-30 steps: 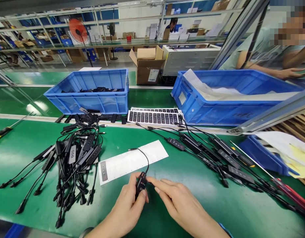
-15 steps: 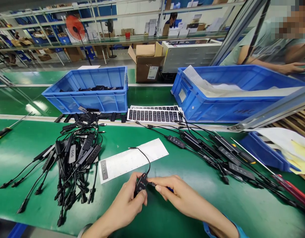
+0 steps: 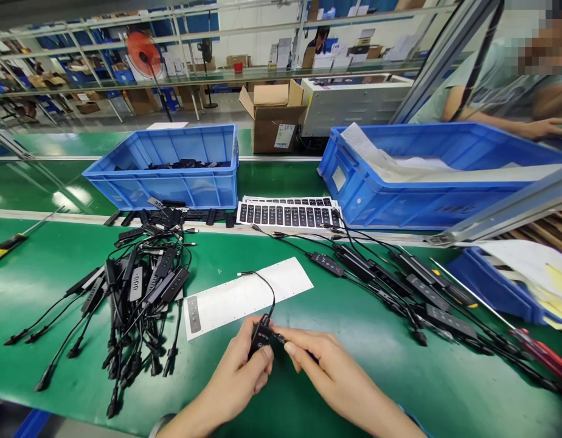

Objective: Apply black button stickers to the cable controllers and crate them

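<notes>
My left hand (image 3: 238, 377) is closed around a small black inline controller (image 3: 260, 338) just above the green mat. A thin black cable (image 3: 265, 287) runs up from it over a white backing sheet (image 3: 247, 296) that carries one grey sticker (image 3: 193, 314). My right hand (image 3: 326, 371) pinches the controller's right end, where a short plug or cable sticks out. Both hands sit near the front edge of the table.
A heap of black controllers with cables (image 3: 135, 292) lies at left, another row (image 3: 399, 286) at right. Sheets of black stickers (image 3: 287, 214) lie between two blue bins (image 3: 166, 167) (image 3: 427, 176). A red-handled screwdriver (image 3: 536, 356) lies far right. Another person (image 3: 500, 91) works behind.
My right fingers have curled from lying flat beside the controller into a pinch at its right end. The left hand has kept hold of it.
</notes>
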`<state>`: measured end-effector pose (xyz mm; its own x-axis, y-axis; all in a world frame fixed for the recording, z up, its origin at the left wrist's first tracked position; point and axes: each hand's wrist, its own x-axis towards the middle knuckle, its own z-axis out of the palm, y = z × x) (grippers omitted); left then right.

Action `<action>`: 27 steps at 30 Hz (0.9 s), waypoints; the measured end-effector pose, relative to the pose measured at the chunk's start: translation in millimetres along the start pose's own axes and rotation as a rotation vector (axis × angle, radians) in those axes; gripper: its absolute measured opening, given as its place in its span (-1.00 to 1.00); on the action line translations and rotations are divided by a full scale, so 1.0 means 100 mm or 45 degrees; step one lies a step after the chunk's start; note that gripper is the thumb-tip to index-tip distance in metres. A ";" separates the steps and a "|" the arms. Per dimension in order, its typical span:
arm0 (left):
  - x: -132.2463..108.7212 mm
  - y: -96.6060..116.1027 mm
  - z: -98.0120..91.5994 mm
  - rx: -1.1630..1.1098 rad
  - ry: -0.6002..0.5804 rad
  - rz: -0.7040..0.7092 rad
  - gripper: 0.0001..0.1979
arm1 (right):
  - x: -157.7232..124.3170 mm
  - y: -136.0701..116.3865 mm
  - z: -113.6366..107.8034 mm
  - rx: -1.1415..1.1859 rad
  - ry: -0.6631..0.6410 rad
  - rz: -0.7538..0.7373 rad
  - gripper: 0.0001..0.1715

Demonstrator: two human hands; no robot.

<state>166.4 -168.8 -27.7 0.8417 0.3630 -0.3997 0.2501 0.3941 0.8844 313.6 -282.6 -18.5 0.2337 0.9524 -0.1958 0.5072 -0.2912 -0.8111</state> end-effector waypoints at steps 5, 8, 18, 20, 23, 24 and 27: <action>0.05 -0.09 0.07 -0.182 0.085 -0.018 -0.44 | -0.05 0.04 0.22 -0.108 0.266 -0.239 -0.58; 0.07 -0.15 0.13 -0.255 0.126 0.036 -0.35 | -0.07 0.11 0.33 -0.382 0.512 -0.422 -0.59; 0.16 -0.23 0.23 -0.254 0.217 0.021 -0.41 | -0.08 0.18 0.38 -0.846 0.711 -0.670 -0.55; 0.17 -0.26 0.23 -0.267 0.237 0.018 -0.42 | -0.09 0.18 0.38 -0.864 0.726 -0.676 -0.54; 0.19 -0.27 0.23 -0.318 0.252 0.011 -0.40 | -0.10 0.16 0.35 -0.812 0.654 -0.630 -0.55; 0.19 -0.27 0.22 -0.350 0.265 0.005 -0.39 | -0.11 0.15 0.31 -0.759 0.606 -0.589 -0.56; 0.18 -0.20 0.19 -0.474 0.340 0.008 -0.38 | -0.07 0.17 0.10 -0.541 0.563 -0.397 -0.64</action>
<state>185.5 -186.0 -48.0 0.6774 0.5520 -0.4862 0.0153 0.6503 0.7596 312.8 -293.2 -36.5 0.2944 0.8975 0.3283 0.8661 -0.1054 -0.4886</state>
